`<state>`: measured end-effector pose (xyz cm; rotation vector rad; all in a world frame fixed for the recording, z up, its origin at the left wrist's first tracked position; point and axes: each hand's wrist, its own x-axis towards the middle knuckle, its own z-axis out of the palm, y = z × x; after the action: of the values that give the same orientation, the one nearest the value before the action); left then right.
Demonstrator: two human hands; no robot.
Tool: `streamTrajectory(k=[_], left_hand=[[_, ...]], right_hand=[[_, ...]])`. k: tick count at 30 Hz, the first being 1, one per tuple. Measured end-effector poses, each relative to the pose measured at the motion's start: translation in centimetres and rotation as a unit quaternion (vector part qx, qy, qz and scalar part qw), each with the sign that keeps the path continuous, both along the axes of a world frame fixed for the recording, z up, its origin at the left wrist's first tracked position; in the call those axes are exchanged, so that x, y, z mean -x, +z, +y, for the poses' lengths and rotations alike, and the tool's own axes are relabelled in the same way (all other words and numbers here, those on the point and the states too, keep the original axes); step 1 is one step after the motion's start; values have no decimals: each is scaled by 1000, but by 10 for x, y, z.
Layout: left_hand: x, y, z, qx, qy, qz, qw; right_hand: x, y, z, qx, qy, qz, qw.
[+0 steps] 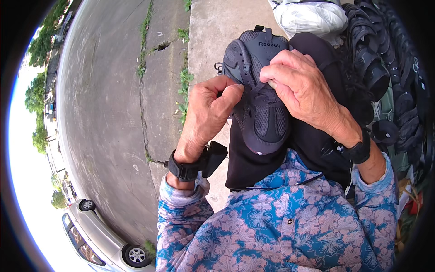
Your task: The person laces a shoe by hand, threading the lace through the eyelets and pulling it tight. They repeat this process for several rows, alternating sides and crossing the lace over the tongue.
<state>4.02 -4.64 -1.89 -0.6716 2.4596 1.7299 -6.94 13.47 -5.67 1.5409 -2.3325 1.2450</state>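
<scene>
A dark grey sneaker [268,121] with mesh panels rests on my thighs, its toe pointing toward my body and its tongue away from me. My left hand [207,108] is at the left side of the lacing, thumb and forefinger pinched together on the dark shoelace [259,92]. Opposite it, my right hand [302,87] bends over the tongue with its fingertips closed at the lace. Strands of lace cross over the throat of the sneaker between the two hands. The fingers partly cover the lace ends.
Many black shoes [374,72] are heaped along my right side. A white plastic bag [310,19] stands beyond my knees. To the left lie a concrete ledge [213,36] and grey pavement [104,90] with weedy cracks. A silver car [97,238] is parked at the lower left.
</scene>
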Motion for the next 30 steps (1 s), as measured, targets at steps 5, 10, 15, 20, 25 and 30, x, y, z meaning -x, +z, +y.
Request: streamTrajectory(k=[5, 10, 15, 20, 25, 30], left_hand=[[4, -3, 1, 29, 13, 17, 999], [4, -6, 4, 29, 33, 25, 999], [4, -6, 8, 53, 36, 33, 997], [7, -9, 12, 30, 36, 54, 997], [8, -15, 16, 135, 19, 105, 985], [1, -20, 15, 33, 44, 76, 996]], right_hand=[[0, 0, 0, -5, -4, 3, 1000], [0, 0, -1, -7, -6, 6, 1000], [0, 0, 0, -6, -8, 11, 1000], [-1, -1, 0, -2, -6, 13, 1000], [-1, 4, -1, -4, -3, 15, 1000], [10, 12, -9, -19, -37, 131, 991]])
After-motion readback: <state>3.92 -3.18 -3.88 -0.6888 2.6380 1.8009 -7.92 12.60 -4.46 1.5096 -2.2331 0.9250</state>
